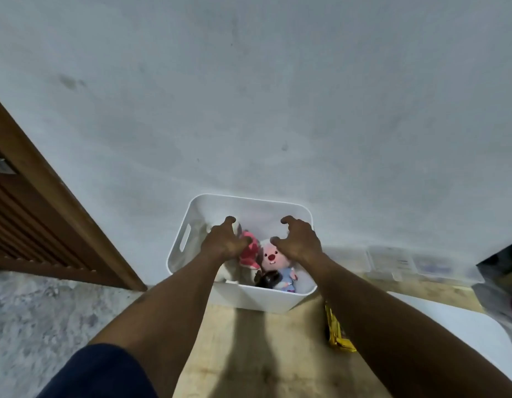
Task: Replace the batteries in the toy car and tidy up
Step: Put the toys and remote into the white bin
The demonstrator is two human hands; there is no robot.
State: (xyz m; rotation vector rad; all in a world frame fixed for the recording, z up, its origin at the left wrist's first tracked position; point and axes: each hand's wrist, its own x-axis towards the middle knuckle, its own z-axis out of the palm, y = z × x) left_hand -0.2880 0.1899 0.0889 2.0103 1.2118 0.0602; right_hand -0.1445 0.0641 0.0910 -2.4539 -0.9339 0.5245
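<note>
**Both hands in the toy bin, the dark toy lying nearer us than either**

Our left hand (226, 239) reaches down among the soft toys with its fingers curled and its thumb against a red-pink plush toy (249, 251). We cannot tell whether it pinches that toy or only pushes it aside. Our right hand (299, 239) hovers half open, fingers spread and bent like a claw, with nothing in it. It is just above a pale pink plush animal with a round face (270, 257).

Toward us from both hands, close to the near wall of the bin, lies a small dark glossy object (267, 280). We take it to be the toy car, though it is too blurred and too covered to be sure. Its long axis seems to run side to side across the bin. It lies between the two hands from side to side, and we judge the right hand slightly nearer. The coming move is therefore a pull back toward us and down, not a reach further in.

All this sits inside a white rounded plastic bin (249, 297) with a handle slot, standing on a light wooden table (249, 340) against a grey wall (277, 110). A yellow packet (338, 337) lies on the table just beside the bin's near right corner. We cannot read what it holds.
</note>
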